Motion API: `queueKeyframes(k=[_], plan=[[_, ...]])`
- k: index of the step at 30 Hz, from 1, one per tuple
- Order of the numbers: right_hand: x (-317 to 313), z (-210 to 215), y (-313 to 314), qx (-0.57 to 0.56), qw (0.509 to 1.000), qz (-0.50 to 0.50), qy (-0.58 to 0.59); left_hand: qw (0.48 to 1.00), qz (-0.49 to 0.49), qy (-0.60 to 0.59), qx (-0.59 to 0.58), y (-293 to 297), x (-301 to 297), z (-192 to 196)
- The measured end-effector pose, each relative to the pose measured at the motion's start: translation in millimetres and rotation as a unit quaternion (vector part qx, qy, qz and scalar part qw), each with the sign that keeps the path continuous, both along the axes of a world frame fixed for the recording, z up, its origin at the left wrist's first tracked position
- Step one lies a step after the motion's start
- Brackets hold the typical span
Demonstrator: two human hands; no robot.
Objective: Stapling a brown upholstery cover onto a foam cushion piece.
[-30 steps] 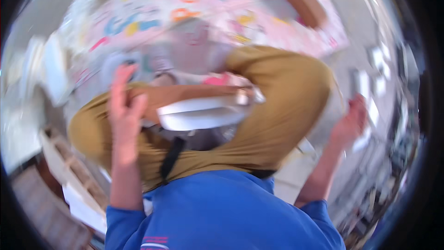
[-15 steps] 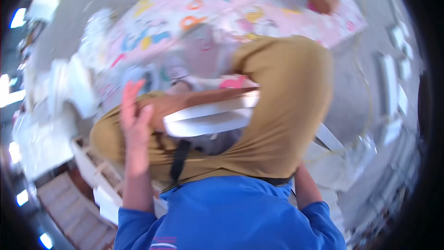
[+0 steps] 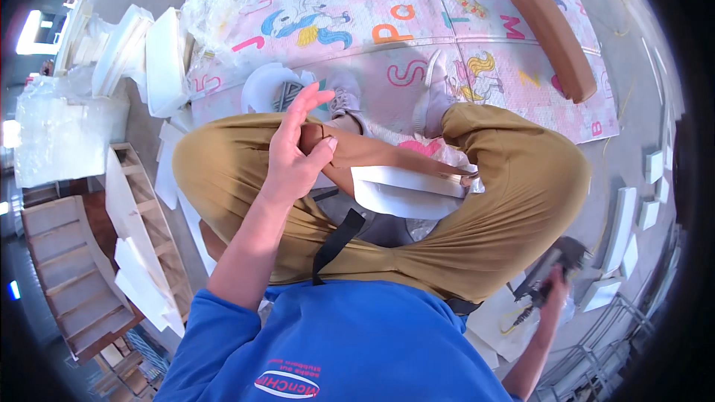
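Across my lap, between the thighs, lies a long curved piece covered in brown leather-like material (image 3: 395,155), with a white inner side (image 3: 406,192) facing me. My left hand (image 3: 294,156) is at its left end, fingers stretched out and thumb apart, the thumb touching the brown cover. Out to the right, beside my hip, my right hand (image 3: 553,294) is closed around a dark tool that looks like a staple gun (image 3: 562,259), blurred by motion. A springy hose fitting (image 3: 519,319) shows beneath it.
A pink play mat (image 3: 357,67) with letters and unicorns spreads ahead, bearing another brown padded piece (image 3: 555,45). White foam pieces (image 3: 165,63) and clear plastic wrap (image 3: 220,4) are at the left, near wooden frames (image 3: 74,260). White blocks (image 3: 618,231) lie at the right.
My left hand has moved right onto the brown piece's end. My right hand, earlier hidden behind my hip, has come out to the right with the dark tool. The view has shifted.
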State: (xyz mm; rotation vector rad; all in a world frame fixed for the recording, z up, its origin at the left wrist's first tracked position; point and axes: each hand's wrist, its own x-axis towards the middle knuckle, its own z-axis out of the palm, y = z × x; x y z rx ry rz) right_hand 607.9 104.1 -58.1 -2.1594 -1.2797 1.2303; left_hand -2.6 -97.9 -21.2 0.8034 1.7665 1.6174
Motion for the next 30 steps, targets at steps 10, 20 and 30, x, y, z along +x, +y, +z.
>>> queueKeyframes(k=[10,20,30], plan=[[-291,195,-69,0.016,0.896,0.305,0.322,0.994,-0.008,0.113,-0.012,-7,2,-5],[-394,130,-86,-0.139,0.84,0.482,0.208,0.994,0.022,0.095,0.049,-18,9,-15],[-398,126,-89,-0.16,0.85,0.456,0.212,0.995,0.033,0.076,0.058,-17,8,-19]])
